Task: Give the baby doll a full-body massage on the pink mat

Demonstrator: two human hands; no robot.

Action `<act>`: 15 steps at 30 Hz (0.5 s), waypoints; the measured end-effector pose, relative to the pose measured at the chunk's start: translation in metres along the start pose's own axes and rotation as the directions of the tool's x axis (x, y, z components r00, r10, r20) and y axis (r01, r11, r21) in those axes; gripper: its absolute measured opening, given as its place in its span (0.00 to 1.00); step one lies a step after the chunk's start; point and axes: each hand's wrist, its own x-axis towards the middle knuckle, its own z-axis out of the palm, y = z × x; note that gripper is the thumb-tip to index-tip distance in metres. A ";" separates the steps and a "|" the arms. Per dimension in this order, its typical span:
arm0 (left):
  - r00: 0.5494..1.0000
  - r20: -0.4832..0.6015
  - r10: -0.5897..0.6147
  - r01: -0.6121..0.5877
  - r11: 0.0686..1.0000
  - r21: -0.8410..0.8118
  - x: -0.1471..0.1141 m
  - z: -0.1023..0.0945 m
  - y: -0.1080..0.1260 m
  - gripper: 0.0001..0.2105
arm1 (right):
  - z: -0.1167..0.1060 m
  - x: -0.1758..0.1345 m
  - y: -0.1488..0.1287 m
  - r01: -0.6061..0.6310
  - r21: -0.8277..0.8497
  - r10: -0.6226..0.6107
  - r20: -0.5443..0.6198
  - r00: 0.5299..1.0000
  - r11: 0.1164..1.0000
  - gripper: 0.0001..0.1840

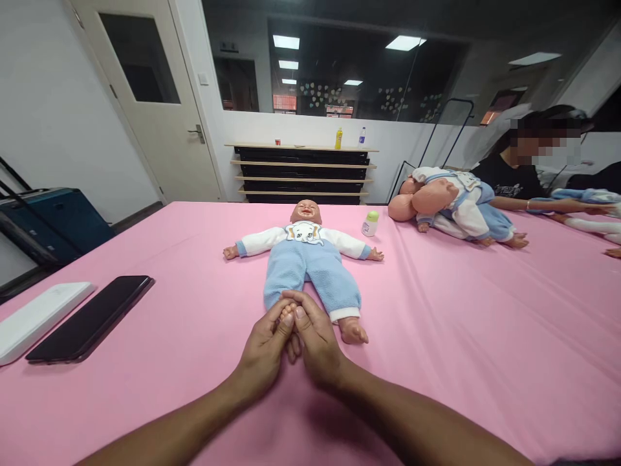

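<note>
Bare forearms (194,417) reach toward the baby doll (304,255), where I have the left hand (262,349) and right hand (321,343) closed around one foot (288,312), thumbs facing me. From my remote seat I see the doll face-up on a pink cloth (460,336), a green-capped bottle (370,224) near its outstretched arm (345,242).

Pink-clothed tbl (485,310) holds doll (305,259), blk phone (92,320), wht block (43,317), btl (370,225) & more dolls (468,210).
</note>
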 end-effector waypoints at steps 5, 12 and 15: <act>0.999 -0.035 -0.015 0.014 1.000 -0.022 0.003 -0.004 -0.001 0.16 | 0.001 -0.001 -0.007 0.035 -0.165 -0.043 -0.045 0.998 0.986 0.18; 0.991 -0.076 -0.113 0.106 0.990 -0.098 0.000 -0.008 -0.007 0.26 | 0.001 -0.001 -0.001 0.077 -0.319 -0.077 0.013 0.997 0.944 0.17; 0.995 -0.035 -0.094 0.090 0.991 -0.097 -0.003 -0.008 -0.012 0.28 | 0.003 0.001 0.004 -0.028 -0.190 0.032 0.016 0.999 0.981 0.15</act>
